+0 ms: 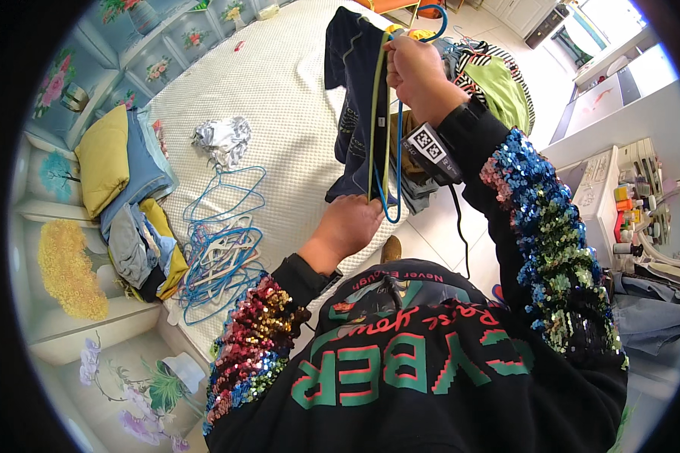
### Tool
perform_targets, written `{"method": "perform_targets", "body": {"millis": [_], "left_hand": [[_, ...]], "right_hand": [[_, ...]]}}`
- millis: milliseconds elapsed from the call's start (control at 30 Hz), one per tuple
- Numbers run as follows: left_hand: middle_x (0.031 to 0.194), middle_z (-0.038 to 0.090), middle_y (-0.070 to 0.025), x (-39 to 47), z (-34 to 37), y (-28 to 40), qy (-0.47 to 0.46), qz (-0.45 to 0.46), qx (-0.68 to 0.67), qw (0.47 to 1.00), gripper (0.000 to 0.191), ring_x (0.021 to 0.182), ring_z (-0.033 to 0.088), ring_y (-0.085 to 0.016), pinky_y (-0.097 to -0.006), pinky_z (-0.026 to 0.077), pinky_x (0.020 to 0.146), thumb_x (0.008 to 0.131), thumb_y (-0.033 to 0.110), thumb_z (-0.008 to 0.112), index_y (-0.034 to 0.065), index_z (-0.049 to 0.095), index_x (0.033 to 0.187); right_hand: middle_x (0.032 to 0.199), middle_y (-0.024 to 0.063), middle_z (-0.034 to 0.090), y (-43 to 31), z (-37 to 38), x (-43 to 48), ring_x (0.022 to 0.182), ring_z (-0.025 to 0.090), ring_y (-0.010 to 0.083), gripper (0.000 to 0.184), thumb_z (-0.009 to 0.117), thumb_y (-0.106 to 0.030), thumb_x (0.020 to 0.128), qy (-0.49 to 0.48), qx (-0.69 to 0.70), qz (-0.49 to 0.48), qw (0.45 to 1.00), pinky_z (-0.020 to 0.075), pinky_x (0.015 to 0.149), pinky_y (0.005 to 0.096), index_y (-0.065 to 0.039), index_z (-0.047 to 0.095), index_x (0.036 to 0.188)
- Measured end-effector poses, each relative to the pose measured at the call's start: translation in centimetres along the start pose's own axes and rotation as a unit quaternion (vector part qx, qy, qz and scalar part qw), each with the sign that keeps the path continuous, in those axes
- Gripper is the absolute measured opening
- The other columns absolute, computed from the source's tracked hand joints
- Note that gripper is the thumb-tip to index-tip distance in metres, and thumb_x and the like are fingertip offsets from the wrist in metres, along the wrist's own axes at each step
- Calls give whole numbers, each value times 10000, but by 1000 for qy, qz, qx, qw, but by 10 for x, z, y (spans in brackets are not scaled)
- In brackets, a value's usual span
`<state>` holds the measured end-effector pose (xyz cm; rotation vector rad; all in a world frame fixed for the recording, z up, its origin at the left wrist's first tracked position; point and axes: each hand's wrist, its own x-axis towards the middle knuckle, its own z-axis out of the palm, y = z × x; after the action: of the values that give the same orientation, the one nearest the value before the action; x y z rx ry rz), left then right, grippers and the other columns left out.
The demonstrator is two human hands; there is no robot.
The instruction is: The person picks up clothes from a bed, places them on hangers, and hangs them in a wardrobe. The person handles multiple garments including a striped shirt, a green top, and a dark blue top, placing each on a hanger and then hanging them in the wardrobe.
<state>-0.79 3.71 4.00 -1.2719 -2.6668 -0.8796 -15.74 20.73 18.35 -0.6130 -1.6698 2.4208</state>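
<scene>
A dark navy T-shirt (352, 107) with a yellow-green band along one edge hangs stretched between my two hands above the bed. My right hand (413, 71) is closed around the upper end of that band and a blue clothes hanger (400, 147), whose hook sticks out past my fist. Lower down, my left hand (348, 223) pinches the near end of the shirt at the band. One rounded end of the hanger lies just beside its fingers. Whether the hanger is inside the shirt cannot be made out fully.
Several tangled hangers (221, 266) lie on the white quilted bed cover (283, 130), near a crumpled grey-and-white cloth (224, 139). Cushions (105, 158) and folded clothes (141, 249) line the left edge. More clothes (496, 85) are heaped at the far right. A cable (462, 226) dangles from my right wrist device.
</scene>
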Motion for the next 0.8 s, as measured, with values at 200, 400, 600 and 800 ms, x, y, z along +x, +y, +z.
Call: {"method": "perform_targets", "body": {"millis": [200, 400, 600, 800], "left_hand": [[722, 628, -127, 2, -11, 19, -84, 45, 9, 995, 142, 699, 627, -341, -453, 505, 659, 870, 204, 592, 81, 610, 801], [783, 625, -161, -20, -19, 31, -223, -10, -89, 971, 188, 771, 610, -382, -495, 475, 664, 888, 249, 557, 78, 592, 817], [752, 593, -174, 16, -50, -30, -34, -98, -82, 991, 268, 714, 577, -386, -473, 443, 623, 914, 298, 582, 38, 587, 846], [811, 600, -125, 66, -80, -4, 107, 0, -98, 989, 297, 674, 596, -296, -387, 471, 604, 883, 193, 628, 70, 609, 1153]], "right_hand": [[586, -14, 428, 37, -41, 79, 432, 360, 135, 103, 518, -114, 883, 26, -133, -137, 981, 278, 414, 286, -56, 577, 821], [614, -14, 463, -51, -109, 104, 530, 484, 148, 87, 541, -159, 922, 81, -608, -622, 487, 352, 479, 316, -82, 582, 924], [842, 76, 605, -81, -74, 44, 674, 594, 201, 82, 535, -142, 945, 47, -368, -550, 748, 470, 566, 323, -79, 586, 929], [655, -59, 402, -54, -54, -27, 518, 332, 48, 146, 472, -149, 989, -125, 6, -279, 952, 260, 459, 226, -42, 554, 931]]}}
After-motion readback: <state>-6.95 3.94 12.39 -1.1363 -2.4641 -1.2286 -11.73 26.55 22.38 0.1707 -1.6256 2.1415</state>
